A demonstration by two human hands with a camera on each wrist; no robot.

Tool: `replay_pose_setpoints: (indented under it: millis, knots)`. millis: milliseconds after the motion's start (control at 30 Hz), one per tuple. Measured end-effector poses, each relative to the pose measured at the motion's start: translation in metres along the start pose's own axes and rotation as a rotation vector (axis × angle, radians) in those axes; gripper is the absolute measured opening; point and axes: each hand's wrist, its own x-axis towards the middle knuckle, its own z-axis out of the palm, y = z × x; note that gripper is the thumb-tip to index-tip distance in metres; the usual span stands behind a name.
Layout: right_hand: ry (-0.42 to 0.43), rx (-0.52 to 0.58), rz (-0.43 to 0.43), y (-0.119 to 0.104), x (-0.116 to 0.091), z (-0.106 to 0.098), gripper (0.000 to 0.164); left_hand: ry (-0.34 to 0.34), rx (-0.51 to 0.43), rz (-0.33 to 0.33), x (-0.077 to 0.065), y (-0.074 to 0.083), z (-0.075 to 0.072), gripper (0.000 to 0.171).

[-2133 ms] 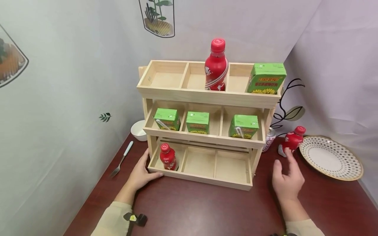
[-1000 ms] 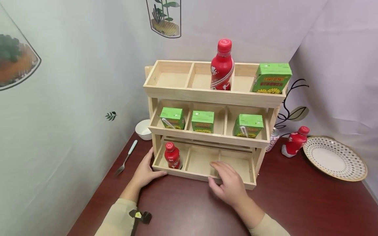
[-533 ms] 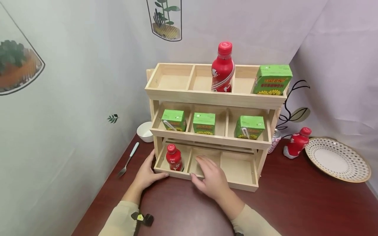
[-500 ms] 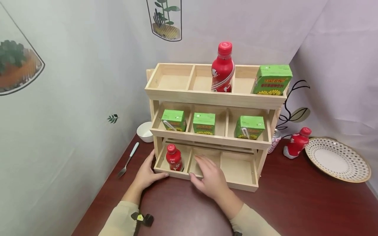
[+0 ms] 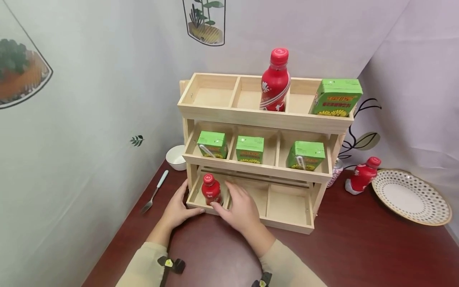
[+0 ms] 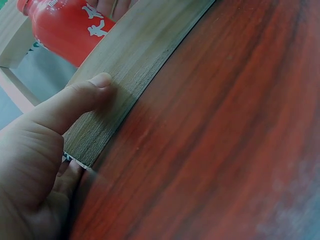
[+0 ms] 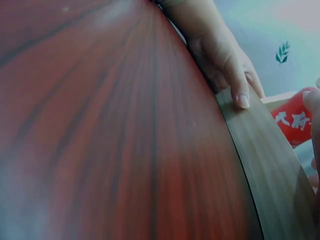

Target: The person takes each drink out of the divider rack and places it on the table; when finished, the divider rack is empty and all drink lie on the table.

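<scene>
The left hand [image 5: 177, 211] grips the corner of the lower tray [image 5: 287, 225]; the right hand [image 5: 242, 205], spread wide, is beside the small red bottle [image 5: 211, 191] standing in the leftmost compartment [image 5: 196, 197]. Pushing sideways too strongly could tip this bottle

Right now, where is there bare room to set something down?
Free: the table between the right sleeve and the plate; the top-left compartment, left of its divider; the bottom-right compartment. Crowded: the bottom-left compartment, where the left hand holds the rack and the right hand is beside the red bottle.
</scene>
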Motion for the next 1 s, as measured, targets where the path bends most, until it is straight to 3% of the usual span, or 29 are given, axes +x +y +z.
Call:
replay_pose_setpoints:
  millis: [300, 467, 733, 1000]
  knots:
    - [-0.025, 0.098, 0.082, -0.011, 0.007, 0.016, 0.077, -0.002, 0.003, 0.000, 0.001, 0.000, 0.002, 0.110]
    - [-0.049, 0.071, 0.123, -0.015, 0.010, 0.017, 0.077, -0.007, 0.014, 0.002, 0.002, 0.001, 0.000, 0.110]
    - [-0.097, 0.028, 0.099, -0.017, 0.015, 0.015, 0.073, 0.005, 0.025, 0.020, 0.003, 0.005, -0.003, 0.109]
    - [-0.104, 0.049, 0.106, -0.017, 0.009, 0.014, 0.071, 0.000, 0.039, -0.008, -0.001, 0.005, -0.001, 0.109]
